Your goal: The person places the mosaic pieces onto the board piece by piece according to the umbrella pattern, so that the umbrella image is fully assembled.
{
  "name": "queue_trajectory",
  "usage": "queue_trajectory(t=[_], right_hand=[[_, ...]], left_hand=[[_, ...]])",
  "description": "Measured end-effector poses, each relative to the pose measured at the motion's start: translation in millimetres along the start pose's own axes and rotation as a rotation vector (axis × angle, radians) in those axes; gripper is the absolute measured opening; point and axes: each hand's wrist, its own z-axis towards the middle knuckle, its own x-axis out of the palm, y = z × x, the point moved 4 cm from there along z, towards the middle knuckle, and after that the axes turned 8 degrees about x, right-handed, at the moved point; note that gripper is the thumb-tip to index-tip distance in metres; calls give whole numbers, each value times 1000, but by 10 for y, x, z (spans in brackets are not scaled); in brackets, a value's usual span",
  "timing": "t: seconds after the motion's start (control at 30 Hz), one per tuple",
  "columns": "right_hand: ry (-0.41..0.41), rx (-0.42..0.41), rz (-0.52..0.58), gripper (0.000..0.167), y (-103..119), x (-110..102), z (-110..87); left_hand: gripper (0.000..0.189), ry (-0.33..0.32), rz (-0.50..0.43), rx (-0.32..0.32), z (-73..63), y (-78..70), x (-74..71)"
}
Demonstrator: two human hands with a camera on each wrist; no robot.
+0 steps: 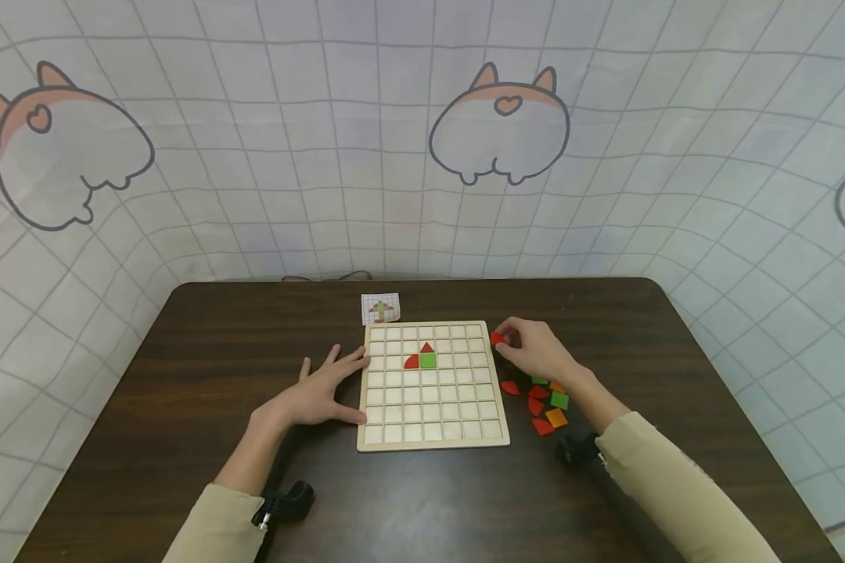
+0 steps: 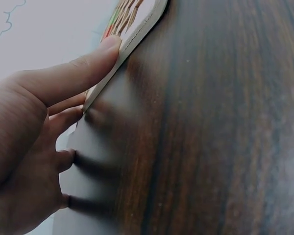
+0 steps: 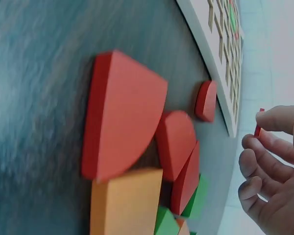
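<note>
My right hand (image 1: 535, 348) pinches a small red tile (image 1: 498, 338) between thumb and fingertips, beside the upper right edge of a wooden grid board (image 1: 433, 450). In the right wrist view that tile (image 3: 258, 123) shows nearly edge-on, so its shape is hard to tell. Spread fingers of my left hand (image 1: 317, 393) rest at the board's left side, and its thumb (image 2: 88, 71) touches the rim in the left wrist view. On the board sit a green square (image 1: 428, 360), a red triangle (image 1: 426, 347) above it, and a red quarter-circle (image 1: 411, 362) to its left.
Loose red, green and orange tiles lie right of the board, among them an orange square (image 1: 556, 418) and a red quarter-circle (image 3: 132, 117). A small pattern card (image 1: 380, 308) lies behind the board's upper left corner. The dark wooden table (image 1: 422, 508) meets a patterned curtain (image 1: 408, 219) behind.
</note>
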Motion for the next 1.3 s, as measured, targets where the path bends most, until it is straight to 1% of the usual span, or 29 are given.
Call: queue_trajectory(t=[0.13, 0.3, 0.47, 0.7, 0.93, 1.1, 1.3], right_hand=[[11, 2, 4, 20, 81, 39, -16], [29, -7, 7, 22, 162, 114, -17], [38, -19, 5, 24, 242, 188, -15], [50, -60, -8, 22, 330, 298, 30], [77, -64, -28, 21, 447, 387, 71], [72, -86, -45, 20, 504, 439, 116], [69, -111, -38, 19, 571, 485, 136]], left_hand=[[100, -8, -4, 10, 0, -7, 3], [99, -7, 1, 4, -3, -12, -1], [99, 15, 16, -15, -9, -22, 2], [108, 32, 43, -27, 6, -57, -8], [111, 30, 84, -28, 24, -63, -12], [111, 24, 95, -27, 31, -70, -24], [110, 20, 78, -24, 32, -69, -30]])
